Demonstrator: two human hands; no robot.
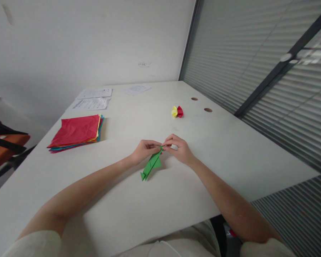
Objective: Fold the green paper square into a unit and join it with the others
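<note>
pinching at one end: left hand [146, 151] and right hand [179, 148] met at the far tip of a long, narrow, bright green folded-paper piece [152, 165], fingertips close together. took the green piece as landmark for everything else. it was over the flat white tabletop [117, 217], between the two forearms.

long axis ran slantwise, from the pinched tip back toward the person's body and off to the left. nearly all the length therefore lay on the near side of the grip. near end was split, with a small pointed triangle; a wider triangular flap stuck out from the right edge. could not tell whether the near end touched the tabletop.

left hand was left of the green piece, thumb and fingers closed on it just below the tip; judged it the nearer hand to the body of the piece. right hand was to the right, pinching the tip itself; how much paper sat inside was hidden.

beyond the green piece, slightly right: a small yellow-and-red crinkled paper bow [177, 112]. well left of the green piece, and farther out: a creased, red-topped stack of coloured paper sheets [76, 130].
</note>
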